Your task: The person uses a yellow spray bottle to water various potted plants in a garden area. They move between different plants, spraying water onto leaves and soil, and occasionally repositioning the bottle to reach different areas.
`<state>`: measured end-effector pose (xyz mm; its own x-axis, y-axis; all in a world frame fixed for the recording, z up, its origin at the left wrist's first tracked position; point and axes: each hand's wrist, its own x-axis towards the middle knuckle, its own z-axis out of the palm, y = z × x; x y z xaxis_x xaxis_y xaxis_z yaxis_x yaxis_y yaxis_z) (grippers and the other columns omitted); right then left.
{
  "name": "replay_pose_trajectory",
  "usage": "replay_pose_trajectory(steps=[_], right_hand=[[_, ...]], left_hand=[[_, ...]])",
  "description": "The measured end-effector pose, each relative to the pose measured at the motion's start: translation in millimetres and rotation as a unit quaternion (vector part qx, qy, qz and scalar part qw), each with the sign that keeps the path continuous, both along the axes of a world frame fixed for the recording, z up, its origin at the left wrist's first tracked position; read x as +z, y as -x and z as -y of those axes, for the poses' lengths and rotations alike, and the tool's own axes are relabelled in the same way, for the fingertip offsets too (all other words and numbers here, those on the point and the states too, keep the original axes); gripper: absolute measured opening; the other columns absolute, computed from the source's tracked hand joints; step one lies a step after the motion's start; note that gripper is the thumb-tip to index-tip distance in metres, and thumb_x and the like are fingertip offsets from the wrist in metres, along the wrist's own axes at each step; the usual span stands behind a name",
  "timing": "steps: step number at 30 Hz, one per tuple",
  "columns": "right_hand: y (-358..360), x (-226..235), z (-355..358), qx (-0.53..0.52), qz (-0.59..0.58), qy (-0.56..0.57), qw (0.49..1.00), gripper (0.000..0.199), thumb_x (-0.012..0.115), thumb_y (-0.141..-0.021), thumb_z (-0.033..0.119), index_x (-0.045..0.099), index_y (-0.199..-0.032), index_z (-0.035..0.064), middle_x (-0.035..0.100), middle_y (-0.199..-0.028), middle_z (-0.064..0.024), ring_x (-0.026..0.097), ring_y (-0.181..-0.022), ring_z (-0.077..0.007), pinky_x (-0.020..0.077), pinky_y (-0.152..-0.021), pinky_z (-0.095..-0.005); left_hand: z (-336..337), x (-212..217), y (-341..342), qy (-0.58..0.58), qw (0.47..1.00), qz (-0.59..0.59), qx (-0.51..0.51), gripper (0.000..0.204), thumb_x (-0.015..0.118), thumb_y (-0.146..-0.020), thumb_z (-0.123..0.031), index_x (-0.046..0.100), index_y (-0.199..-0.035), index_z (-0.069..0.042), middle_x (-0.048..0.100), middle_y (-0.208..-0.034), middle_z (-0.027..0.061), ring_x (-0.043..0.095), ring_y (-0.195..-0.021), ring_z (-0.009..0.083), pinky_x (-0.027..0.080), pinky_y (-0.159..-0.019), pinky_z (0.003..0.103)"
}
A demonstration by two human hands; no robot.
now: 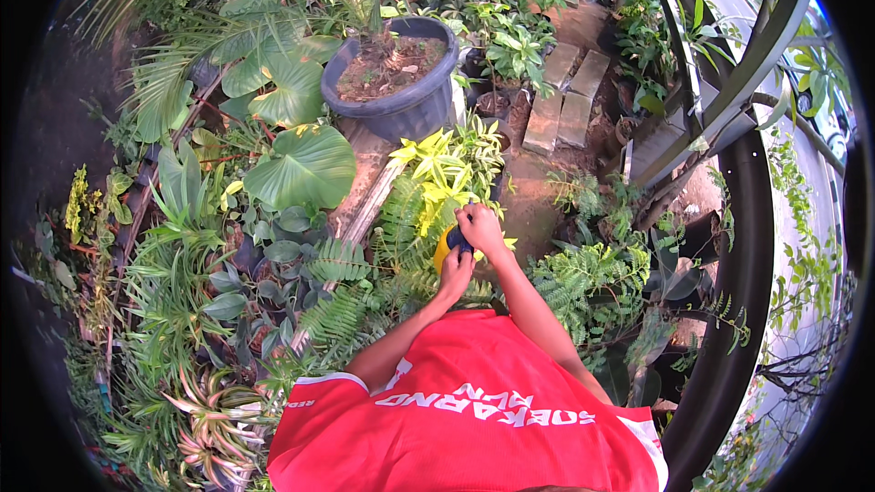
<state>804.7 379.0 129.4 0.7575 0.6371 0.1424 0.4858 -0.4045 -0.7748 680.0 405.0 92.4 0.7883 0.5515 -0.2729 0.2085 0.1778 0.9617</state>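
Note:
In front of my red shirt, both hands are closed around a small yellow bottle (443, 251) with a dark blue top (458, 239). It looks like a pump sprayer, though my fingers hide much of it. My right hand (483, 227) grips the upper dark part. Lower and nearer to me, my left hand (456, 271) holds the bottle at its side, close under the right one. Just beyond the hands grows a bright yellow-green leafy plant (427, 169), and fern fronds (396, 230) spread to the left of the bottle.
A large dark pot (401, 118) with a palm stands ahead on the left. Broad-leaved plants (301, 169) crowd the left side. Paving bricks (561, 109) lie ahead on the right. A curved black metal frame (743, 310) rises along the right, with feathery plants (592, 273) before it.

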Motion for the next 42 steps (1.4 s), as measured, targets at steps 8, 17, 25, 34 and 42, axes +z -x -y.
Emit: replay_pose_trajectory(steps=[8, 17, 25, 34, 42], right_hand=[[-2, -16, 2, 0.012, -0.056, 0.050, 0.997, 0.036, 0.054, -0.089, 0.031, 0.065, -0.078, -0.0022, 0.062, -0.083, -0.0294, 0.061, -0.079, -0.0460, 0.0503, -0.073, -0.0499], [5, 15, -7, -0.002, -0.005, 0.007, 1.000, 0.034, 0.056, -0.089, 0.029, 0.063, -0.077, -0.0022, 0.061, -0.081, -0.0297, 0.060, -0.078, -0.0464, 0.0484, -0.073, -0.0521], [4, 2, -12, 0.012, -0.056, 0.050, 0.997, 0.033, 0.056, -0.089, 0.028, 0.063, -0.076, -0.0019, 0.063, -0.085, -0.0274, 0.061, -0.080, -0.0452, 0.0487, -0.074, -0.0511], [6, 15, -19, 0.014, 0.003, 0.018, 1.000, 0.034, 0.055, -0.089, 0.030, 0.064, -0.077, -0.0010, 0.062, -0.083, -0.0277, 0.061, -0.079, -0.0454, 0.0494, -0.073, -0.0511], [1, -2, -20, 0.010, 0.007, 0.016, 1.000, 0.035, 0.055, -0.090, 0.031, 0.063, -0.078, -0.0003, 0.063, -0.083, -0.0272, 0.061, -0.078, -0.0452, 0.0493, -0.073, -0.0519]], left_hand=[[4, -11, 3, 0.078, 0.997, -0.016, 0.008, 0.027, 0.044, -0.098, -0.022, 0.058, -0.092, 0.000, 0.049, -0.064, -0.0015, 0.044, -0.054, 0.0065, 0.037, -0.050, 0.023], [0, -23, -2, -0.060, 0.997, 0.031, 0.038, 0.025, 0.042, -0.099, -0.021, 0.054, -0.086, -0.003, 0.051, -0.066, -0.0008, 0.046, -0.057, 0.0070, 0.038, -0.051, 0.025], [-2, -9, 1, 0.062, 0.997, -0.013, 0.041, 0.026, 0.044, -0.097, -0.022, 0.057, -0.093, 0.000, 0.049, -0.066, -0.0008, 0.044, -0.056, 0.0073, 0.036, -0.050, 0.024], [-8, -13, 0, -0.020, 0.998, 0.040, 0.045, 0.025, 0.042, -0.098, -0.021, 0.055, -0.089, -0.003, 0.048, -0.065, -0.0016, 0.043, -0.055, 0.0068, 0.036, -0.050, 0.024], [-12, -15, -3, 0.023, 0.999, 0.003, 0.049, 0.026, 0.044, -0.098, -0.022, 0.056, -0.087, -0.002, 0.049, -0.065, -0.0017, 0.043, -0.054, 0.0069, 0.036, -0.050, 0.024]])
